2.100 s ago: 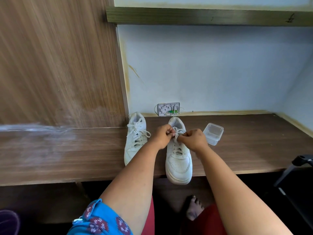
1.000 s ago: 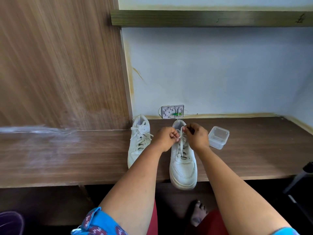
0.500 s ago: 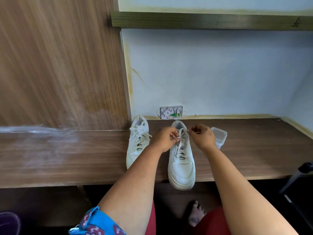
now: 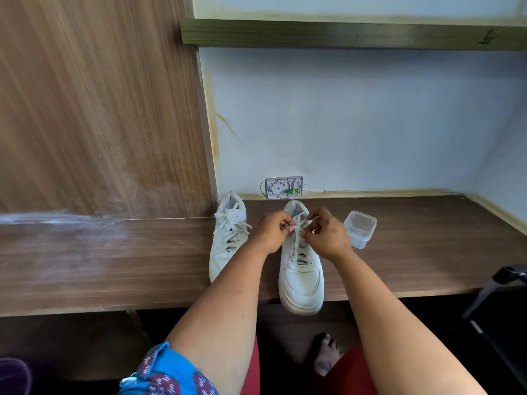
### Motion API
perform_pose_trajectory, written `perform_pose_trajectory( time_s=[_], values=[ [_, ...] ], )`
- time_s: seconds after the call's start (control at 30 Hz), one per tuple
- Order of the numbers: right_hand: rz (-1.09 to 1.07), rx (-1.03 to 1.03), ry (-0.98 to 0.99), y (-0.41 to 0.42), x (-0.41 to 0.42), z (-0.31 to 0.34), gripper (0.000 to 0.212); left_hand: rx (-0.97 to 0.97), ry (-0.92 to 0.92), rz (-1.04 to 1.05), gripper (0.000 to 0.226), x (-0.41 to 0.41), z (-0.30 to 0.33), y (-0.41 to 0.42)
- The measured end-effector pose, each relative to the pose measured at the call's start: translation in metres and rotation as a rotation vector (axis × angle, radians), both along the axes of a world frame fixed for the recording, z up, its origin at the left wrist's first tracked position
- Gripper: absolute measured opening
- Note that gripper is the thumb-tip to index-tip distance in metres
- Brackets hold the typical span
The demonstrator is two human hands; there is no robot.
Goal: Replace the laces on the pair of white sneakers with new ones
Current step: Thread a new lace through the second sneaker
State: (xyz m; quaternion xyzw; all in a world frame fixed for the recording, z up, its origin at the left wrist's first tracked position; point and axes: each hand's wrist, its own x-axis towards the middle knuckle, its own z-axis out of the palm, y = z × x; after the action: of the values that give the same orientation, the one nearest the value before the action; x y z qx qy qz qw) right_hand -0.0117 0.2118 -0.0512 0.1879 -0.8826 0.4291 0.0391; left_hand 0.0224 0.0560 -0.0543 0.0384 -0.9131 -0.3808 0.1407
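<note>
1. Pinching the lace (image 4: 298, 228) of the sneaker (image 4: 301, 269) under my hands, I have my left hand (image 4: 271, 232) and my right hand (image 4: 328, 235) close together over its upper eyelets, fingertips nearly meeting.
2. My left hand's fingers are curled, with thumb and forefinger nipped on one strand of the lace.
3. My right hand's fingers are curled too and pinch another strand just across from the left, so the lace runs between my two hands above the tongue.
4. Below my hands the lace drops down through the eyelets toward me; whether a knot sits between my fingers, I cannot tell.
5. This sneaker lies on the brown wooden table (image 4: 114, 266), heel away from me beyond my hands, toe toward me and hanging over the table's near edge.
6. The other sneaker (image 4: 228, 240) lies just outside my left hand, side by side with the first, its lace crossed and loosely bunched at the top; my left forearm covers part of its toe.
7. A small clear plastic box (image 4: 360, 229) stands on the table just outside my right hand, close to my knuckles but apart from them.
8. Beyond my hands, against the pale wall, a small white panel (image 4: 283, 187) with a green part sits at the back of the table.
</note>
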Motion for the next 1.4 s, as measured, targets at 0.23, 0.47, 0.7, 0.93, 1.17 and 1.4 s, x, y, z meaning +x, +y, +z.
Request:
perform_pose_trajectory(
  time_s=[0.23,0.47,0.7,0.93,1.17,1.4],
  values=[
    [0.009,-0.001,-0.034,0.004,-0.002,-0.002,0.024,0.002,-0.008,-0.033,0.009,0.004,0.002,-0.003],
    [0.055,0.02,0.045,0.002,0.001,0.001,0.017,-0.254,0.068,-0.04,0.011,0.004,0.003,0.007],
    [-0.015,0.079,0.037,-0.003,-0.002,-0.004,0.004,-0.285,-0.069,-0.072,0.018,-0.004,-0.002,0.007],
    [-0.009,0.098,0.137,-0.004,-0.003,-0.011,0.008,-0.07,-0.077,-0.06,0.008,-0.004,0.0,0.004],
    [0.023,0.165,0.173,-0.003,-0.004,-0.015,0.008,0.001,-0.049,-0.081,0.007,-0.002,0.003,0.0],
    [0.031,0.225,0.198,-0.004,0.002,-0.008,0.013,-0.199,0.041,-0.032,0.013,0.006,0.012,-0.005]
  ],
)
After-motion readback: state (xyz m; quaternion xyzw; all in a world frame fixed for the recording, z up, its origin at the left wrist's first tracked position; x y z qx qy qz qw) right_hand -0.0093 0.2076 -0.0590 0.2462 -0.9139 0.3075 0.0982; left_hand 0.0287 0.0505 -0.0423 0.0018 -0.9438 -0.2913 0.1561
